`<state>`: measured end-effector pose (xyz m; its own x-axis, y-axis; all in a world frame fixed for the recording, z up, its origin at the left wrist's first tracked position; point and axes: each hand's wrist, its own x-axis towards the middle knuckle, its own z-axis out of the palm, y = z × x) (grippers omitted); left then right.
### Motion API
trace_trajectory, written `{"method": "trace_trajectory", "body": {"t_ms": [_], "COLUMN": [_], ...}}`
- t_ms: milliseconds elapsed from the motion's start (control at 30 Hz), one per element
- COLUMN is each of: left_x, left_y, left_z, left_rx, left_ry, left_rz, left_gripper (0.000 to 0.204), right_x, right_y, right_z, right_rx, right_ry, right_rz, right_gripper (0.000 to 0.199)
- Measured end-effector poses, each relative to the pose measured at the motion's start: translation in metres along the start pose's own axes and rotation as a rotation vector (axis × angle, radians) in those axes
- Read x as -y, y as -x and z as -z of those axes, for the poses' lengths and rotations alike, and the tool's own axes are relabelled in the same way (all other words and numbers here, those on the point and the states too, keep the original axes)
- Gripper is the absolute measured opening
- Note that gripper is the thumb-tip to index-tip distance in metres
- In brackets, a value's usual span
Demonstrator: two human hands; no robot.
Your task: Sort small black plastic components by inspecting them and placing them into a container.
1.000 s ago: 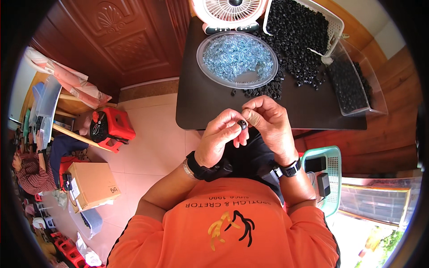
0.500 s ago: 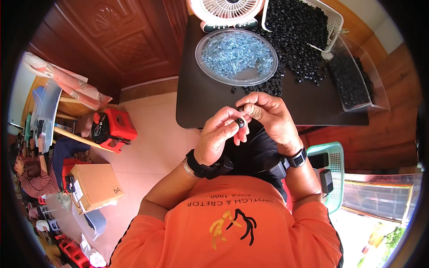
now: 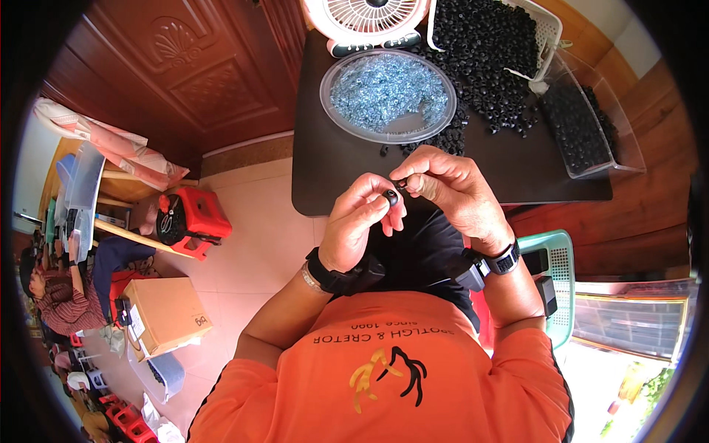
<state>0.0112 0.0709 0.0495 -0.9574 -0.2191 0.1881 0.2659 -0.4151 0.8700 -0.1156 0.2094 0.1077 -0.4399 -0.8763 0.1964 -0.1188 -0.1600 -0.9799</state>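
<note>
Just off the near edge of the dark table, my left hand (image 3: 348,230) pinches a small round black piece with a hole (image 3: 391,197) between thumb and fingers. My right hand (image 3: 459,190) almost meets it, thumb and forefinger closed on a tiny dark part (image 3: 401,184) too small to name. On the table (image 3: 332,173), a clear oval tray (image 3: 384,137) holds many tiny pale-blue transparent pieces. A heap of small black pieces (image 3: 491,88) lies beside it, spilling from a white basket (image 3: 548,37) tipped on its side.
A pink and white fan (image 3: 367,18) stands behind the tray. At the table's right is a clear bin with black pieces (image 3: 576,133). A green basket (image 3: 563,280) sits by my right arm. To the left are a red stool (image 3: 207,221), a cardboard box (image 3: 166,314) and another person (image 3: 63,295).
My two hands stay close together and have shifted only slightly. The black piece in my left hand is a little farther left and up. The whole view has turned slightly.
</note>
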Motion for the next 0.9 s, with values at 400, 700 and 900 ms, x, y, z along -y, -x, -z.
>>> {"method": "trace_trajectory", "body": {"t_ms": [400, 700, 900], "left_x": [-0.0003, 0.0029, 0.0019], "left_y": [0.0015, 0.0033, 0.0038], "left_z": [-0.0014, 0.0014, -0.0046], "left_rx": [-0.004, -0.005, -0.026], "left_ry": [-0.082, -0.130, -0.163], "left_rz": [0.018, 0.048, 0.039], "left_gripper": [0.025, 0.028, 0.027], "right_x": [0.0026, -0.0009, -0.0037], "right_y": [0.0016, 0.0018, 0.0040], "right_z": [-0.0009, -0.0005, -0.0057], "right_rx": [0.047, 0.079, 0.038], "right_ry": [0.162, 0.294, 0.067], "right_rz": [0.109, 0.153, 0.037], "right_gripper": [0.015, 0.012, 0.008]}}
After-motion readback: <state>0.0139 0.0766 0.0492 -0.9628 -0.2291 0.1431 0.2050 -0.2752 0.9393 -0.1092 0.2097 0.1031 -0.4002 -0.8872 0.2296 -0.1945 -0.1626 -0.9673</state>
